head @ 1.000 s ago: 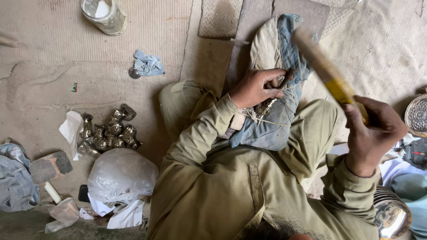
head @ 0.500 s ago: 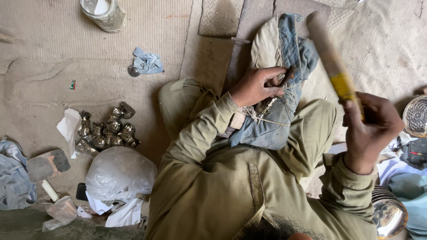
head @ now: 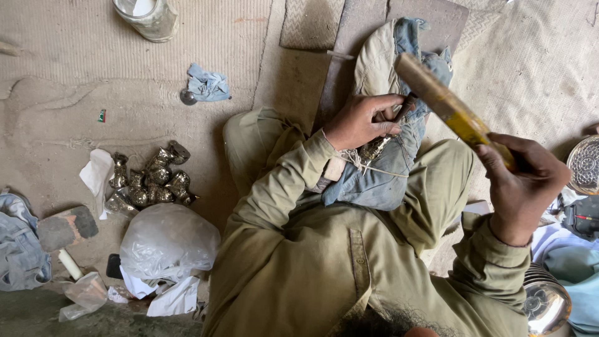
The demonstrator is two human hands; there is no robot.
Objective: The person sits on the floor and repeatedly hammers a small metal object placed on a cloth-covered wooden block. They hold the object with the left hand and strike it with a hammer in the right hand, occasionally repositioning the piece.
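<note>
My left hand (head: 360,120) presses a small brass piece (head: 374,148) and a thin dark tool (head: 404,110) down on a padded block wrapped in blue and cream cloth (head: 382,59) that lies over my lap. My right hand (head: 521,181) is closed round the wooden handle of a hammer (head: 444,103) with a yellow band. The handle slants up and to the left, and its far end hangs just above my left hand. The hammer's head is blurred.
Several small brass cups (head: 153,178) lie heaped on the mat at left, beside white paper (head: 97,175) and a clear plastic bag (head: 165,240). A glass jar (head: 146,15) stands at the top. A blue rag (head: 209,86) and engraved metal plates (head: 586,163) lie nearby.
The hammer stood raised and steeper half a second ago. It has now swung down and leftward toward my left hand. My left hand has stayed on the brass piece.
</note>
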